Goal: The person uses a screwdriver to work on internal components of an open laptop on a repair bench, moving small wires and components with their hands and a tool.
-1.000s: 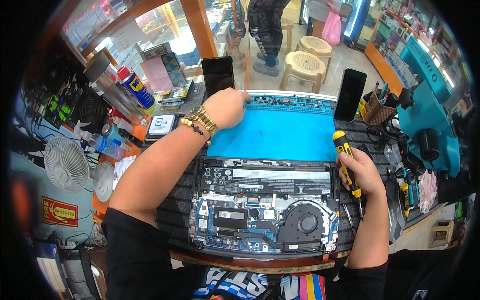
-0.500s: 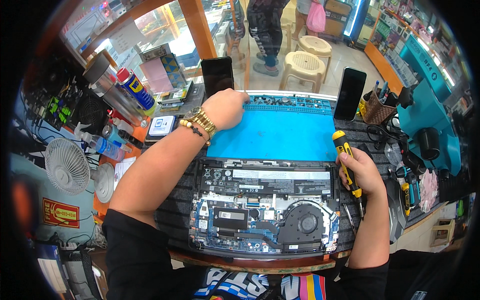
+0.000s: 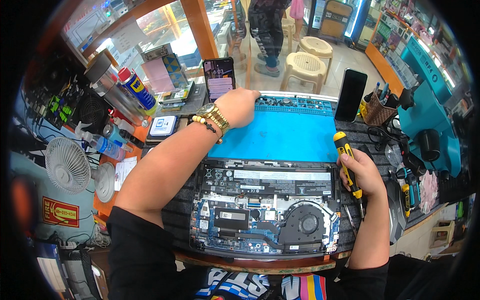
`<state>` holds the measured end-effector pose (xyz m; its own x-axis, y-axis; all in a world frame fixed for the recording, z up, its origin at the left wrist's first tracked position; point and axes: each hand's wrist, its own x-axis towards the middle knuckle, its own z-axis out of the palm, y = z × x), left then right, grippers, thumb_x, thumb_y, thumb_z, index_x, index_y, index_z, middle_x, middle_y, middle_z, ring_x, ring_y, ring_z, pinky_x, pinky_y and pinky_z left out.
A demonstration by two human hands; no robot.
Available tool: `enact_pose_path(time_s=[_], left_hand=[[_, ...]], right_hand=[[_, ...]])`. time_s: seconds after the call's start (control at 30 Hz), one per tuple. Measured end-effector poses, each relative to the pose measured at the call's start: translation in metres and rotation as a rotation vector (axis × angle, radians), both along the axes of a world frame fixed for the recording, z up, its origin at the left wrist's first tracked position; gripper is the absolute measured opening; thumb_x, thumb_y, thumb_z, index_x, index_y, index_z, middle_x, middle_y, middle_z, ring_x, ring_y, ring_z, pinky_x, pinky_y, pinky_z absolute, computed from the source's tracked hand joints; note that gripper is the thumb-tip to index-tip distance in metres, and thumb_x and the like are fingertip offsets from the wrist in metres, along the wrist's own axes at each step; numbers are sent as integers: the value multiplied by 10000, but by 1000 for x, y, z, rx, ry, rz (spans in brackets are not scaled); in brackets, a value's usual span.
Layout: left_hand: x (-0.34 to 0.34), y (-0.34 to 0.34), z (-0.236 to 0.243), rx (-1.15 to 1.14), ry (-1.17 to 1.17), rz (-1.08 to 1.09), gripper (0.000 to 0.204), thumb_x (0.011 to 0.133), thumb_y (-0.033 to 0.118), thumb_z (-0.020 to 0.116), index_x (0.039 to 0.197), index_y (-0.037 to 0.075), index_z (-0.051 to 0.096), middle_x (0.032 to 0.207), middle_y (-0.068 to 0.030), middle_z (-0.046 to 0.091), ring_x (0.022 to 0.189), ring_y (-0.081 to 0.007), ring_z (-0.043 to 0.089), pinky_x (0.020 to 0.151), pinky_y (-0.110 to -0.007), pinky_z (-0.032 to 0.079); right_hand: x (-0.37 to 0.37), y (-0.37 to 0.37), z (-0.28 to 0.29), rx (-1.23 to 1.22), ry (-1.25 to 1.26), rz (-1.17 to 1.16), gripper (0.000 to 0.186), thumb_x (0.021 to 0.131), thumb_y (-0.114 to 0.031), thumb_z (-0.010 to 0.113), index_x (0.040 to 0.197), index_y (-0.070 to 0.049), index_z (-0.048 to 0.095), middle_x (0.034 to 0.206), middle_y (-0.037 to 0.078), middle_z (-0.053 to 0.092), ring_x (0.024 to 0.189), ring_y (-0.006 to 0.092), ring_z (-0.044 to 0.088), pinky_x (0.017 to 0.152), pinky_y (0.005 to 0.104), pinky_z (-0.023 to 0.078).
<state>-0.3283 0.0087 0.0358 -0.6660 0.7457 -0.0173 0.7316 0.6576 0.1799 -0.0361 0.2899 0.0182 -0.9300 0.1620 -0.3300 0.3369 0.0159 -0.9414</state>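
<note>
An opened laptop (image 3: 265,210) lies in front of me, its battery (image 3: 270,181), circuit board and round fan (image 3: 306,224) exposed. Beyond it is a blue repair mat (image 3: 285,134) with small parts compartments (image 3: 295,102) along the far edge. My left hand (image 3: 238,108) is at the far left of those compartments, its fingers curled together and largely hidden behind the hand. Whatever they may hold does not show. At the laptop's right side, my right hand (image 3: 366,172) grips a yellow-and-black screwdriver (image 3: 345,150), shaft pointing down toward me.
A phone with a lit screen (image 3: 220,79) stands behind my left hand; a dark phone (image 3: 351,95) stands at the mat's far right. Tweezers (image 3: 350,217) lie beside my right forearm. A spray can (image 3: 136,90) and small fan (image 3: 67,165) stand left, a teal microscope (image 3: 425,110) right.
My left hand has shifted a little right along the compartments. The left phone's screen has lit up. My right hand and the screwdriver have hardly moved.
</note>
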Motion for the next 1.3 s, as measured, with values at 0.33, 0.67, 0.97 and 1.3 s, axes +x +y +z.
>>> enact_pose_path(time_s=[0.33,0.67,0.97,1.3], left_hand=[[5,-2,5,7,15,-38,422,993,132,640,1402,74,727,1154,-280,771,1113,-424,752,1014,-513,597],[4,-3,6,-24,28,-49,378,991,138,656,1349,61,748,1156,-268,772,1108,-429,749,1010,-525,592],[0,-7,-4,42,43,-104,352,985,127,660,1320,93,765,1119,-258,780,1096,-428,752,1000,-523,593],[3,-6,11,66,51,-78,306,976,80,613,1225,25,784,1104,-262,785,1081,-421,757,983,-513,604]], right_hand=[[0,2,-2,8,1,3,426,1068,-455,711,1068,-42,607,684,56,623,531,140,600,475,304,470],[0,-1,1,-3,-1,-4,404,1071,-436,711,1059,-46,604,683,51,622,529,137,595,482,305,473],[0,-1,0,33,6,13,425,1073,-461,682,1071,-46,595,683,47,614,516,132,587,475,289,478],[0,-1,3,25,-14,2,419,1067,-448,714,1057,-45,601,694,48,623,550,132,597,502,302,486]])
